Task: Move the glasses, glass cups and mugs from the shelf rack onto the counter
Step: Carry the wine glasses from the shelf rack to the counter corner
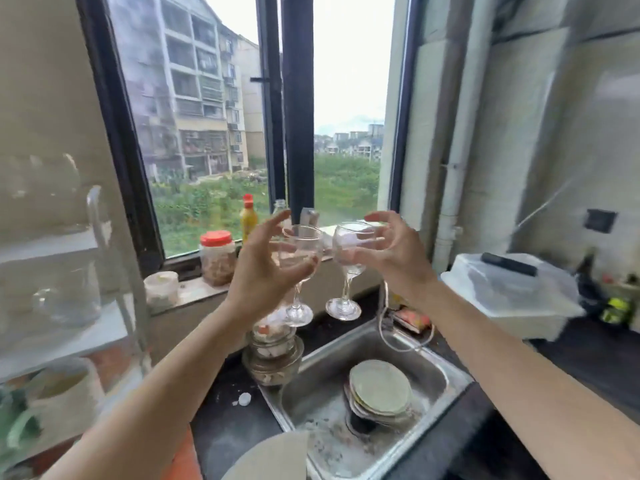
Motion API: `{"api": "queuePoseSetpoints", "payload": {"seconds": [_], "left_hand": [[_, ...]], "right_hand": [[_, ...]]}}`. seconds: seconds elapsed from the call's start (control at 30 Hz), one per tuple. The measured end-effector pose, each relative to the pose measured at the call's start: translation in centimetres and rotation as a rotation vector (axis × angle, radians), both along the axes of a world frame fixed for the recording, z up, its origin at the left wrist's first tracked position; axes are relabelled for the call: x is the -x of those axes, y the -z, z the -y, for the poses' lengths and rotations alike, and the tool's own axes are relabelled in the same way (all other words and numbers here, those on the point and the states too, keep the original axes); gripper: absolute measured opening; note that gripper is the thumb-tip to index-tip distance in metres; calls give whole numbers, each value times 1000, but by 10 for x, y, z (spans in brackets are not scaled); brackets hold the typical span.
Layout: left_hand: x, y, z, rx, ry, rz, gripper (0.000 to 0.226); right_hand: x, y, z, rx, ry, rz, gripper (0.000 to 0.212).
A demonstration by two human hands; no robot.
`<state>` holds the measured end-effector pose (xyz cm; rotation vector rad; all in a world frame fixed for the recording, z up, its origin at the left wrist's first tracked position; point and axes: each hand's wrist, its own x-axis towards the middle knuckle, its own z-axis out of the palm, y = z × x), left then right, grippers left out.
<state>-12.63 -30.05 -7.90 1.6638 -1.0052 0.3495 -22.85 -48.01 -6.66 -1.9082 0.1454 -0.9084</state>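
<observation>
Two clear stemmed wine glasses are held up in front of the window, above the back of the sink. My left hand [266,268] grips the bowl of the left wine glass [300,251], whose foot hangs in the air. My right hand [391,251] grips the bowl of the right wine glass [349,252]. Both glasses stand roughly upright, close together but apart. At the far left is the white shelf rack [69,341], blurred, with a clear glass cup [65,299] on one shelf and a pale mug [59,393] with a green handle lower down.
A steel sink [433,372] below holds stacked plates [379,389]. Stacked glass bowls [273,355] sit on the dark counter [225,420] left of it. Jars and bottles line the windowsill, including a red-lidded jar [217,258]. A white plastic box [512,292] stands at the right.
</observation>
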Motion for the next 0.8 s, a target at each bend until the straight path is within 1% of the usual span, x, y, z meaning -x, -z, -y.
{"api": "queuePoseSetpoints", "payload": {"seconds": [0.1,0.23,0.37,0.43,0.67,0.8], "left_hand": [[54,22,76,-45,66,-47,82],[132,53,178,-44,158,-198,76],[206,77,269,-75,280,-308,70],[240,86,314,-98,373,-360,67],[346,111,468,-202,604,-433,62],[398,129,556,-267,711,-412,66]], "right_hand": [[66,21,66,-51,80,-51,72],[162,47,151,-76,223,-140,70],[258,66,221,-78,369,-242,77],[303,74,254,-97,432,-279,81],[435,106,361,-211,677,-324,83],[495,125,428,-248,803,-335,78]]}}
